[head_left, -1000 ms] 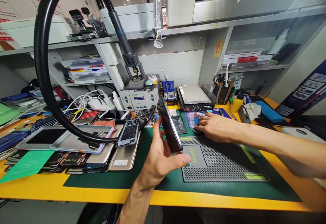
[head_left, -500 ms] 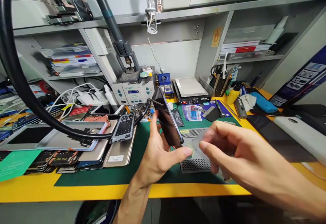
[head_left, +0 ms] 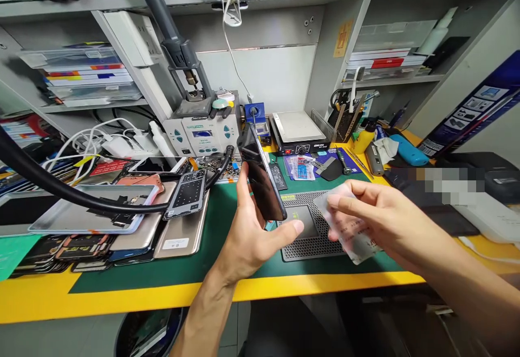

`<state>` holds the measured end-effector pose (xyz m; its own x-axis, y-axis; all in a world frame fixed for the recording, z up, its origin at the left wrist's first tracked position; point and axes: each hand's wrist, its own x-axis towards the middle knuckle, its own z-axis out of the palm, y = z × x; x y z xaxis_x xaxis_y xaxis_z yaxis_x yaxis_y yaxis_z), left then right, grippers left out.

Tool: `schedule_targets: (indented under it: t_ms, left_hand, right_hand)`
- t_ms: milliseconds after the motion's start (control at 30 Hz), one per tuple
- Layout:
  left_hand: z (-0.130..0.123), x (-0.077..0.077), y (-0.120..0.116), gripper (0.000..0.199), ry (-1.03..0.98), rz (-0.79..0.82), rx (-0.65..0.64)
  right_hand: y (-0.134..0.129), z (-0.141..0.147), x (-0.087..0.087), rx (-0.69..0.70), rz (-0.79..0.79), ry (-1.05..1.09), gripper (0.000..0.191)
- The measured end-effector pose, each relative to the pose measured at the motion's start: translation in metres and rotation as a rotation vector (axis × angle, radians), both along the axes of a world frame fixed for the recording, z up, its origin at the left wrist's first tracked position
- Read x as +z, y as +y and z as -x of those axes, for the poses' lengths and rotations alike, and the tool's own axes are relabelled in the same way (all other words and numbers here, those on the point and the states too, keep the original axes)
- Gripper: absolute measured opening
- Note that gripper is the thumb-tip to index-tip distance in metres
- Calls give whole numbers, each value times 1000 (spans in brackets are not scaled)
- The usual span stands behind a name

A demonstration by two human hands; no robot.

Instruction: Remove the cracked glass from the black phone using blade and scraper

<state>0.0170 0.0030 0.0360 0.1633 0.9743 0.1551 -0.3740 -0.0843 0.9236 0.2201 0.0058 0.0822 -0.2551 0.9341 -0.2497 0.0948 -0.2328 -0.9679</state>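
Note:
My left hand holds a dark smartphone tilted up on its edge above the green mat. The fingers support it from the left and behind, and the thumb points right, below its lower corner. In my right hand is a thin translucent plastic sheet with faint reddish print, pinched at its upper left corner between thumb and fingers. Beneath and between the hands lies a grey perforated plate. The phone and the sheet are apart.
Stacked phones and a gold back cover lie at the left, under a black hose. Behind stand a hot-air station and a heating plate. A screwdriver and a yellow bottle sit back right.
The view has shifted, so the bench appears farther left. My right hand has turned the plastic sheet and moved it slightly right, away from the phone. The left hand still holds the phone.

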Motion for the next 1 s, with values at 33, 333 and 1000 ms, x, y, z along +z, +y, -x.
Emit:
schedule_targets:
  t_ms: [33,333,1000]
  left_hand:
    - [1,3,1,110,-37,3,-10]
    - [39,28,7,44,-190,35,219]
    - [15,10,-12,50,-518,450,-13]
  right_hand:
    - [0,-3,-3,12,16,17,35]
    - [31,-43,-35,56,-695,-1012,39]
    - [41,27,-43,41,-317,-98,29]
